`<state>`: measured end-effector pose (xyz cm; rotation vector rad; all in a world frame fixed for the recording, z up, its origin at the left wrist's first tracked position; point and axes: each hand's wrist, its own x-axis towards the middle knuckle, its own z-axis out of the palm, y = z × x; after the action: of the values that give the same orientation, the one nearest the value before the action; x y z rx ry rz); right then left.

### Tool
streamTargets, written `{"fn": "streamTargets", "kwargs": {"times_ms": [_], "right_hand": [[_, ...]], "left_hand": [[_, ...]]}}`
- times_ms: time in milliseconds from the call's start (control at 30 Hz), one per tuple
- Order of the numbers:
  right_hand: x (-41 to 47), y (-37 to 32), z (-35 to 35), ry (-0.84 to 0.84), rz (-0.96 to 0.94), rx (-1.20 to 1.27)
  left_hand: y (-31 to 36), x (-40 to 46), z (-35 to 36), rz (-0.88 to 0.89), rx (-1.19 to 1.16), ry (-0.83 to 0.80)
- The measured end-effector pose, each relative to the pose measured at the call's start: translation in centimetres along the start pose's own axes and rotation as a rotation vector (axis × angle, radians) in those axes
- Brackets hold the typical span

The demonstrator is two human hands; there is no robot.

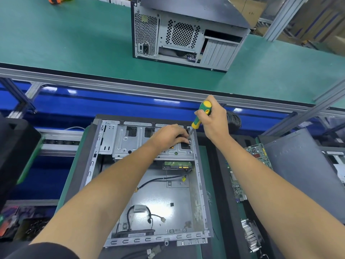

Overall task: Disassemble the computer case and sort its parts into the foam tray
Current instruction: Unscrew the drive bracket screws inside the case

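Open grey computer case (149, 184) lies flat, nearly gutted.

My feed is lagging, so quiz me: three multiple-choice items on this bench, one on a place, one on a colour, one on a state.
1. Where is the motherboard?
A. inside the open case
B. right of the open case
C. on the far belt

2. What colours is the screwdriver handle?
A. green and yellow
B. red and black
C. all blue

3. What is the right hand doing?
A. hanging idle
B. gripping the screwdriver
C. lifting a cable

Key: 1 B, it lies outside the case; 2 A, both colours show on the handle; 3 B, fingers wrap the handle.
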<state>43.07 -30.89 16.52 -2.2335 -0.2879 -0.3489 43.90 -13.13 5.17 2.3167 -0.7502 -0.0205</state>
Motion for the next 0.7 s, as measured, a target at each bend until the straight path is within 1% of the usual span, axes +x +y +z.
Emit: {"fn": "streamTargets", "kwargs": {"times_ms": [100, 200, 333, 467, 567, 633, 700], "right_hand": [[-0.2, -0.3, -0.2, 0.009, 0.005, 0.002], [-0.5, -0.4, -0.6, 0.079, 0.048, 0.044], [-1.5, -0.5, -1.3, 0.166, 0.182, 0.154], [-3.5, 0.6, -1.9, 0.232, 0.295, 0.245], [-5.3, 2.0, -2.9, 0.259, 0.432, 0.365], [-6.6, 3.0, -3.7, 0.249, 0.561, 0.478], [-8.0, 3.9, -4.5, 0.195, 0.688, 0.612]], "left_hand": [[0.2, -0.1, 0.0, -0.002, 0.005, 0.007], [0.5, -0.2, -0.1, -0.006, 0.016, -0.001], [1.1, -0.5, -0.3, -0.074, 0.014, 0.045], [1.9, -0.7, -0.8, -0.043, 0.073, 0.065], [2.8, -0.9, -0.9, -0.044, 0.121, 0.093], [3.6, -1.2, -0.6, -0.099, 0.160, 0.115], [4.8, -1.5, 0.1, -0.184, 0.128, 0.177]]}}
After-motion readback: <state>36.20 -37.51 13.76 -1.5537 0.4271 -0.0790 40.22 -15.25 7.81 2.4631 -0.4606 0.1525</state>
